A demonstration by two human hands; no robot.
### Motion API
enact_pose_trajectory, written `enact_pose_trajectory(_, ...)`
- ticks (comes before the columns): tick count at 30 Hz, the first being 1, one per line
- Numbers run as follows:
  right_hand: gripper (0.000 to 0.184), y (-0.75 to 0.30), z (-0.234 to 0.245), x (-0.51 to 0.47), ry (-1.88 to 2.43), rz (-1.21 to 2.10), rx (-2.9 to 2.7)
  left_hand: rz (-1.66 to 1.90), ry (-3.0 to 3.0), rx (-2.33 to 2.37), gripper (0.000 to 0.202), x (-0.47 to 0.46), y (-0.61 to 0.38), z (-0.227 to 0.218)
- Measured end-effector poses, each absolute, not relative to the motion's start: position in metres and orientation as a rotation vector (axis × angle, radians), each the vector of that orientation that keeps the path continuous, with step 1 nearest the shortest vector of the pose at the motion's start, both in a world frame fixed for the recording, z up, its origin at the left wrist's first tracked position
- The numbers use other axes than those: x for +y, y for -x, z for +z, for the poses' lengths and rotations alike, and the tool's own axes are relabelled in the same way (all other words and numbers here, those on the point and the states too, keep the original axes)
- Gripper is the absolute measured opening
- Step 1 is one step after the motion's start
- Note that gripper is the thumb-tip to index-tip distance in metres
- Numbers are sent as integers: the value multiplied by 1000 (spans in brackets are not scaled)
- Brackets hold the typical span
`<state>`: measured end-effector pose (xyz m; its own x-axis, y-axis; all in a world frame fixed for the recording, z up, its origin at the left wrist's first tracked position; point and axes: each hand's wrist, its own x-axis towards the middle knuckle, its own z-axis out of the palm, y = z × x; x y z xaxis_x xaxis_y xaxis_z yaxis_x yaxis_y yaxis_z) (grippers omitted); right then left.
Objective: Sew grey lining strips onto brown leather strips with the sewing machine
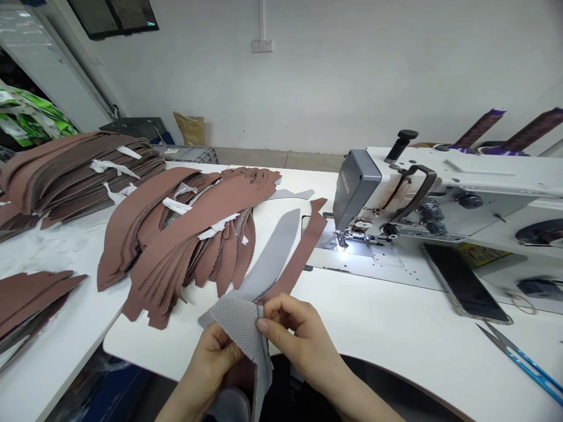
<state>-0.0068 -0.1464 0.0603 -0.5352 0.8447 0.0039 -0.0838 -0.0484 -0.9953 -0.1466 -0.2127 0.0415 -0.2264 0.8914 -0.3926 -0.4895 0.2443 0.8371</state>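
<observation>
Near the table's front edge, my left hand (215, 354) pinches a grey textured fabric piece (241, 323) from the left. My right hand (297, 331) grips the same piece along its dark seamed edge, thumb on top. The fabric hangs down over the edge toward my lap, and its lower end is cut off by the frame. Just beyond my hands, a smooth grey curved panel (277, 240) and a narrow brown strip (303, 252) lie on the white table (352, 316), running away from me. Whether they join the held piece is hidden by my fingers.
A sewing machine (357, 184) with its lamp lit stands at right, a phone (466, 281) and blue-handled scissors (523, 357) near it. Stacked brown pieces (189, 234) tied with white strips cover the left. Further brown stacks (79, 170) lie beyond. Thread cones (479, 129) stand behind the machine.
</observation>
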Motion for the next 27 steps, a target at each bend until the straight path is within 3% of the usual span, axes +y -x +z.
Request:
enact_pose_trajectory(7,14,2,61,-154,786,1184,-1743,1414,-488,1213,35,-220,154,50)
enact_pose_trajectory(11,10,4,60,-156,734,947,-1804,1445,-573,1120,50,-223,153,56)
enact_pose_trajectory(16,13,10,57,-155,692,795,-1891,1395,-638,1387,32,-203,144,50)
enact_pose_trajectory(19,15,-19,46,-144,736,704,-1979,1341,-646,1436,32,-191,143,47)
enact_pose_trajectory(22,15,-103,23,-131,1093,191,-1982,1278,-727,1504,32,-186,145,49)
enact_pose_trajectory(25,27,-226,-8,-131,1824,-462,-1758,1215,-807,1502,31,-181,146,52)
enact_pose_trajectory(27,28,-302,-29,-139,2062,-446,-1938,1180,-821,1475,30,-177,143,53)
